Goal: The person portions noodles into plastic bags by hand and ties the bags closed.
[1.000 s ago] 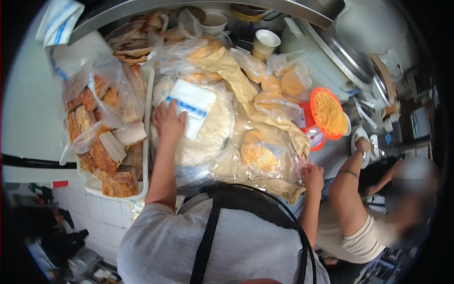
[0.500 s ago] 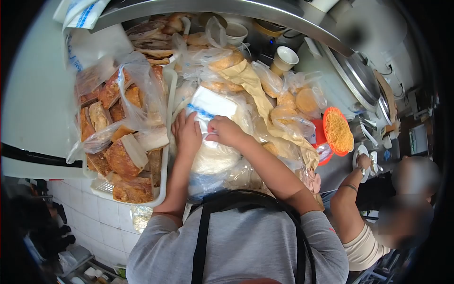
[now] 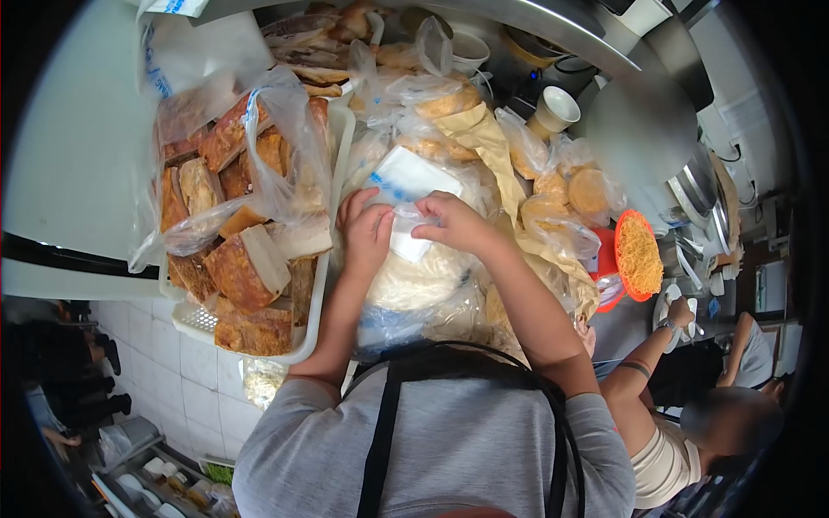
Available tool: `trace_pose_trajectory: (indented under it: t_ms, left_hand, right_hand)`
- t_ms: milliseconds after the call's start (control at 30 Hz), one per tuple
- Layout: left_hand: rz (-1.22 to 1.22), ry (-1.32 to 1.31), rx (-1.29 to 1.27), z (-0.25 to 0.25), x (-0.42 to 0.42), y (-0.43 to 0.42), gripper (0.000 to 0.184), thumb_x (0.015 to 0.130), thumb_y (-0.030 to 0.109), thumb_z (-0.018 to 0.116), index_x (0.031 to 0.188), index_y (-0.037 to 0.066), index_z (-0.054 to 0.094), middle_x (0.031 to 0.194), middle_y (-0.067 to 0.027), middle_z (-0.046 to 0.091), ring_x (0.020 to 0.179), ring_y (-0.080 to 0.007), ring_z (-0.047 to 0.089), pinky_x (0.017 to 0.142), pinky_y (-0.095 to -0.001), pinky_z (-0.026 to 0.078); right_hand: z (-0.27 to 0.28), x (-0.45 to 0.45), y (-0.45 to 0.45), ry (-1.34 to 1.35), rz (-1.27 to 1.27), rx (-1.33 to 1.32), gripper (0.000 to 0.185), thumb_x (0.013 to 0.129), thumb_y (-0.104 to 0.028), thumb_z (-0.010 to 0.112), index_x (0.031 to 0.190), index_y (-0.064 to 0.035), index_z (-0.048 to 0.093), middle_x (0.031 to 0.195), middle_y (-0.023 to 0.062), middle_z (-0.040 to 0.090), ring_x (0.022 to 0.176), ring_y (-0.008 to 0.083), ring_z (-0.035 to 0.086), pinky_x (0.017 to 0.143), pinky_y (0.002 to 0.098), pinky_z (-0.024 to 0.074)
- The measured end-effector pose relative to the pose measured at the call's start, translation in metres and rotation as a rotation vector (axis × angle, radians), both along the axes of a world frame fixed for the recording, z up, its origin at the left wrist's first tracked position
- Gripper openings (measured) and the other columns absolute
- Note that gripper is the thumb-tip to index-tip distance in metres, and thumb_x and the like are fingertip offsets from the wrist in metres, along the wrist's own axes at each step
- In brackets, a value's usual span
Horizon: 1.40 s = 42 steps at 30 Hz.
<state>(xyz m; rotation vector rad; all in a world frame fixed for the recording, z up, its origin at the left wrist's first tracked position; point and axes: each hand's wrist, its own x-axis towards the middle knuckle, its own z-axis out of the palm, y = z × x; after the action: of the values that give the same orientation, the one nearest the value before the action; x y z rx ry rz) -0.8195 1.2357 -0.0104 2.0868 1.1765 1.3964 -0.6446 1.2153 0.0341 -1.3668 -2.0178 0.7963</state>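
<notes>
A stack of white plastic bags with blue print (image 3: 406, 173) lies on a large clear bag of pale noodle-like food (image 3: 406, 281). Over the stack, my left hand (image 3: 367, 229) and my right hand (image 3: 449, 223) pinch the edge of a thin translucent bag (image 3: 409, 217) between them, one hand at each side. To the left of my hands, a white basket (image 3: 338, 181) holds thick browned chunks of meat (image 3: 246, 268), partly covered by a clear bag. Brown paper (image 3: 484, 138) and bagged orange-yellow food (image 3: 544, 194) lie to the right.
An orange-red container of yellow shreds (image 3: 639, 255) stands at the right, beyond a paper cup (image 3: 555, 112). Another person (image 3: 639, 380) sits at the lower right, one hand at a white plate. A metal edge (image 3: 553, 30) runs across the top.
My right hand has come from the right side to the bag stack. The stack's top bag is now lifted between both hands. The view has shifted, so the table things appear further right.
</notes>
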Motion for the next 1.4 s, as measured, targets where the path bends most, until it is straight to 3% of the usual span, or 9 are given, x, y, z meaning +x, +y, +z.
trace_pose_trajectory:
  t_ms: [167, 333, 533, 667, 833, 1000, 1100, 1300, 1400]
  left_hand:
    - [0.008, -0.197, -0.029, 0.016, 0.003, -0.007, 0.018, 0.063, 0.011, 0.063, 0.078, 0.006, 0.057, 0.108, -0.0118, 0.044, 0.101, -0.0299, 0.039, 0.087, -0.0377, 0.028]
    - [0.035, 0.074, 0.199, 0.025, 0.010, -0.020, 0.020, 0.060, 0.015, 0.065, 0.078, 0.011, 0.057, 0.106, -0.0113, 0.043, 0.104, -0.0319, 0.036, 0.086, -0.0422, 0.026]
    - [0.011, 0.321, 0.171, 0.018, 0.015, -0.019, 0.012, 0.058, 0.012, 0.064, 0.065, 0.008, 0.055, 0.106, -0.0125, 0.044, 0.102, -0.0341, 0.036, 0.083, -0.0438, 0.028]
    - [0.018, 0.337, 0.164, 0.006, 0.024, -0.013, 0.010, 0.054, 0.007, 0.059, 0.063, 0.005, 0.056, 0.104, -0.0153, 0.047, 0.096, -0.0343, 0.041, 0.077, -0.0478, 0.033]
    - [0.126, 0.482, -0.004, 0.002, 0.027, -0.013, 0.008, 0.062, 0.010, 0.059, 0.068, 0.004, 0.058, 0.087, -0.0209, 0.052, 0.083, -0.0379, 0.048, 0.071, -0.0456, 0.040]
    - [0.236, 0.663, -0.065, -0.009, 0.026, -0.002, 0.019, 0.071, 0.022, 0.054, 0.071, 0.004, 0.057, 0.089, -0.0178, 0.051, 0.085, -0.0349, 0.049, 0.071, -0.0450, 0.040]
    - [0.139, 0.523, -0.019, -0.008, 0.020, 0.005, 0.021, 0.072, 0.023, 0.055, 0.081, 0.004, 0.056, 0.091, -0.0158, 0.049, 0.088, -0.0312, 0.046, 0.076, -0.0420, 0.038]
    - [-0.018, -0.469, -0.006, 0.053, 0.024, -0.041, 0.032, 0.071, 0.001, 0.052, 0.101, -0.003, 0.043, 0.092, -0.0092, 0.046, 0.090, -0.0187, 0.043, 0.078, -0.0308, 0.037]
    - [-0.434, -0.263, -0.177, 0.076, 0.040, -0.072, 0.036, 0.070, -0.001, 0.049, 0.105, -0.001, 0.041, 0.098, -0.0085, 0.042, 0.089, -0.0165, 0.043, 0.077, -0.0270, 0.037]
  right_hand:
    - [0.011, -0.005, -0.004, -0.050, -0.186, 0.019, 0.020, 0.066, -0.018, 0.065, 0.066, -0.0028, 0.051, 0.066, 0.0090, 0.052, 0.058, 0.0216, 0.050, 0.055, 0.0298, 0.0403]
    - [0.020, -0.008, -0.003, -0.109, -0.191, -0.063, 0.022, 0.064, -0.021, 0.066, 0.065, -0.0027, 0.053, 0.067, 0.0112, 0.055, 0.060, 0.0257, 0.052, 0.055, 0.0314, 0.0412]
    - [0.021, 0.009, -0.001, 0.227, -0.175, -0.177, 0.017, 0.066, -0.018, 0.064, 0.071, -0.0033, 0.055, 0.068, 0.0112, 0.056, 0.061, 0.0225, 0.054, 0.055, 0.0305, 0.0420]
    - [0.039, 0.007, 0.005, 0.117, -0.220, 0.225, 0.006, 0.067, -0.010, 0.060, 0.069, -0.0047, 0.057, 0.062, 0.0093, 0.054, 0.057, 0.0198, 0.053, 0.053, 0.0288, 0.0428]
    - [0.113, -0.001, -0.023, -0.311, -0.326, 0.602, 0.018, 0.061, -0.027, 0.060, 0.060, -0.0109, 0.053, 0.063, 0.0074, 0.053, 0.067, 0.0266, 0.052, 0.060, 0.0374, 0.0410]
    - [0.151, 0.030, -0.063, -0.027, -0.611, 0.631, 0.024, 0.064, -0.031, 0.060, 0.061, -0.0078, 0.053, 0.066, 0.0081, 0.054, 0.069, 0.0273, 0.052, 0.059, 0.0377, 0.0402]
    - [0.142, 0.050, -0.089, 0.174, -0.675, 0.685, 0.018, 0.067, -0.023, 0.058, 0.066, -0.0054, 0.052, 0.066, 0.0091, 0.053, 0.066, 0.0280, 0.052, 0.057, 0.0377, 0.0406]
    - [0.099, 0.066, -0.153, 0.230, -0.871, 0.507, 0.020, 0.067, -0.022, 0.059, 0.063, -0.0052, 0.048, 0.061, 0.0093, 0.051, 0.060, 0.0278, 0.051, 0.053, 0.0363, 0.0389]
    - [0.087, 0.052, -0.172, 0.199, -0.882, 0.392, 0.026, 0.067, -0.025, 0.062, 0.060, -0.0049, 0.046, 0.056, 0.0093, 0.050, 0.055, 0.0266, 0.049, 0.050, 0.0351, 0.0373]
